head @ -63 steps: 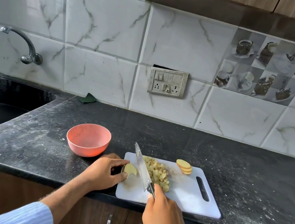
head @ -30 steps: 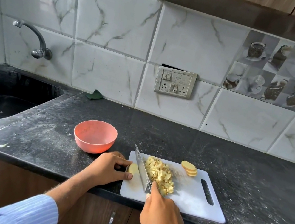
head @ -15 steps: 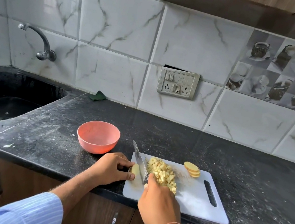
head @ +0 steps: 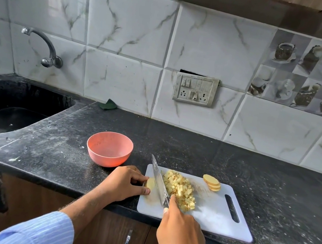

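Observation:
A white cutting board (head: 214, 215) lies at the counter's front edge. My left hand (head: 123, 182) pinches a small yellow potato piece (head: 151, 183) at the board's left end. My right hand (head: 179, 230) grips the handle of a knife (head: 158, 180), whose blade lies just right of that piece, tip pointing away from me. A heap of diced potato (head: 180, 189) sits right of the blade. A few potato slices (head: 212, 182) lie stacked near the board's far edge.
An empty pink bowl (head: 109, 148) stands left of the board on the black counter (head: 273, 184). A sink (head: 7, 107) with a tap (head: 46, 48) is at the far left. A green scrap (head: 107, 104) lies by the wall. Cabinet doors sit below the counter.
The potato piece in my left hand has grown smaller as the knife cut along it. The diced heap stays right of the blade. The view has shifted slightly.

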`<state>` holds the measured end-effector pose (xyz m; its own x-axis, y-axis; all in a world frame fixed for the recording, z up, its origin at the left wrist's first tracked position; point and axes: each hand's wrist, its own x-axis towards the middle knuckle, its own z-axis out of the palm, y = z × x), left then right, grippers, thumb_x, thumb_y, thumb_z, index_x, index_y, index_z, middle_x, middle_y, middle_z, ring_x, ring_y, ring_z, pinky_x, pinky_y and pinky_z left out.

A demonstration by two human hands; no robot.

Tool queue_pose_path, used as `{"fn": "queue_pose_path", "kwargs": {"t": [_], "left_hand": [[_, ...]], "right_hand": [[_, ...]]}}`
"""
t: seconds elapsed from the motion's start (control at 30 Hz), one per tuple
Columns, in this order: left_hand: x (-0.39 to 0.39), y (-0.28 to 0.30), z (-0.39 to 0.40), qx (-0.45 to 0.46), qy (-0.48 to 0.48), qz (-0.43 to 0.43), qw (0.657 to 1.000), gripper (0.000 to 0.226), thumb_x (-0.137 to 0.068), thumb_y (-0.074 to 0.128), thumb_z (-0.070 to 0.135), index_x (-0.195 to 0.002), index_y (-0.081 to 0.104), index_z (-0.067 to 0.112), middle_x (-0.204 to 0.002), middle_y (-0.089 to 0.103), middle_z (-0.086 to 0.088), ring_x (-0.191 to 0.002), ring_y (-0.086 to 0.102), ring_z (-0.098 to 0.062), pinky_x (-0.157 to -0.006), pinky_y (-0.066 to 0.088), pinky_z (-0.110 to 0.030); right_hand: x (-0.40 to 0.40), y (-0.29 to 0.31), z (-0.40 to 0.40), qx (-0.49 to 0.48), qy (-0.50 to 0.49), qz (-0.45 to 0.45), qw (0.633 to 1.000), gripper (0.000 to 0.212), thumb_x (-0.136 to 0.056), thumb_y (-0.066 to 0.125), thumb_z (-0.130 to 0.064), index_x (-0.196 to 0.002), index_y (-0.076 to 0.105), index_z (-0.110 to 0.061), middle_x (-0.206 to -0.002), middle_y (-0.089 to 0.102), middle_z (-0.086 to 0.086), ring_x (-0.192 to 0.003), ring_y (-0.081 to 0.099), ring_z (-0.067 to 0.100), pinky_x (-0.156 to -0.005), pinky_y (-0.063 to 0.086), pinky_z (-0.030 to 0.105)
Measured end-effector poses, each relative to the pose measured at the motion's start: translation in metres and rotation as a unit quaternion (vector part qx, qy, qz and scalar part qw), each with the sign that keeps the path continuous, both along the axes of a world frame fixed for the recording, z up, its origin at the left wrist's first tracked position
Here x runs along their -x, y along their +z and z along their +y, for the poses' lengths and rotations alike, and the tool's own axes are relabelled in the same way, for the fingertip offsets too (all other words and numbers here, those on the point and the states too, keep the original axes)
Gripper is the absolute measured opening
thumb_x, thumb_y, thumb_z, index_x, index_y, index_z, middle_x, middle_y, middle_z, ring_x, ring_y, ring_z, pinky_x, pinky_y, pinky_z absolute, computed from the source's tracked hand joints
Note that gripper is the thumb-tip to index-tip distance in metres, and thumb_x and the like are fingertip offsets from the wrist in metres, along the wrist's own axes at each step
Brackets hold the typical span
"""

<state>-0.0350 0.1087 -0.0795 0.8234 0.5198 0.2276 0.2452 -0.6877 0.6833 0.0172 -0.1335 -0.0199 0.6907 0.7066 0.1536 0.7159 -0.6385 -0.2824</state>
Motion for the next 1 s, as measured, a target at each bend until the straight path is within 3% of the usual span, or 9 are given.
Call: {"fn": "queue_pose_path", "kwargs": {"t": [0.3,0.4,0.5,0.6,0.67,0.8,1.0], "left_hand": [[-0.002,-0.003,0.004,0.014,-0.012,0.001,1.000,0.046,-0.076,0.090,0.053,-0.118,0.080,0.037,-0.110,0.070,0.020,-0.100,0.065,0.006,-0.092,0.053,-0.019],[-0.002,0.000,0.003,0.026,-0.023,-0.008,0.999,0.033,-0.077,0.091,0.049,-0.105,0.076,0.058,-0.107,0.071,0.016,-0.098,0.066,0.001,-0.091,0.054,-0.024],[-0.001,0.003,0.004,0.018,-0.037,-0.017,0.999,0.041,-0.078,0.091,0.046,-0.088,0.065,0.076,-0.105,0.072,0.015,-0.098,0.067,-0.001,-0.092,0.054,-0.025],[-0.001,0.001,0.005,0.022,-0.034,-0.012,0.999,0.034,-0.076,0.091,0.050,-0.106,0.077,0.058,-0.105,0.073,0.017,-0.097,0.068,-0.001,-0.093,0.056,-0.029],[-0.001,0.000,0.006,0.019,-0.026,-0.010,0.999,0.041,-0.075,0.091,0.053,-0.114,0.080,0.044,-0.105,0.073,0.018,-0.097,0.068,-0.001,-0.092,0.057,-0.031],[-0.002,0.001,0.006,0.012,-0.024,0.001,1.000,0.046,-0.075,0.089,0.056,-0.117,0.080,0.041,-0.106,0.073,0.020,-0.096,0.067,0.000,-0.091,0.057,-0.029],[0.000,0.002,0.004,0.010,-0.009,-0.004,1.000,0.052,-0.073,0.090,0.058,-0.119,0.081,0.035,-0.107,0.072,0.021,-0.095,0.068,0.003,-0.090,0.057,-0.025]], "right_hand": [[-0.002,-0.005,0.013,-0.004,0.008,0.010,1.000,0.054,-0.111,0.034,-0.038,-0.164,0.026,-0.029,-0.122,0.071,-0.003,-0.110,0.067,0.016,-0.087,0.056,0.031],[-0.009,-0.003,0.027,-0.009,-0.003,0.019,1.000,0.051,-0.111,0.038,-0.034,-0.162,0.032,-0.029,-0.115,0.072,-0.002,-0.104,0.068,0.018,-0.084,0.056,0.032],[-0.013,0.003,0.036,0.001,-0.007,0.024,1.000,0.050,-0.111,0.039,-0.032,-0.160,0.035,-0.027,-0.119,0.071,0.000,-0.109,0.066,0.022,-0.085,0.055,0.035],[-0.008,0.002,0.028,0.011,0.001,0.012,1.000,0.053,-0.111,0.038,-0.034,-0.162,0.029,-0.028,-0.115,0.070,-0.001,-0.106,0.066,0.020,-0.087,0.057,0.036],[-0.004,0.000,0.015,0.015,0.011,-0.003,1.000,0.054,-0.112,0.035,-0.036,-0.164,0.025,-0.028,-0.115,0.069,-0.001,-0.104,0.066,0.018,-0.085,0.055,0.032],[-0.003,-0.005,0.001,0.013,0.021,-0.010,1.000,0.058,-0.111,0.034,-0.038,-0.166,0.020,-0.027,-0.107,0.072,-0.003,-0.095,0.069,0.014,-0.078,0.057,0.028],[-0.001,-0.005,0.004,-0.026,0.007,0.004,1.000,0.057,-0.112,0.032,-0.041,-0.166,0.020,-0.028,-0.111,0.073,-0.006,-0.099,0.068,0.011,-0.081,0.056,0.027]]}}
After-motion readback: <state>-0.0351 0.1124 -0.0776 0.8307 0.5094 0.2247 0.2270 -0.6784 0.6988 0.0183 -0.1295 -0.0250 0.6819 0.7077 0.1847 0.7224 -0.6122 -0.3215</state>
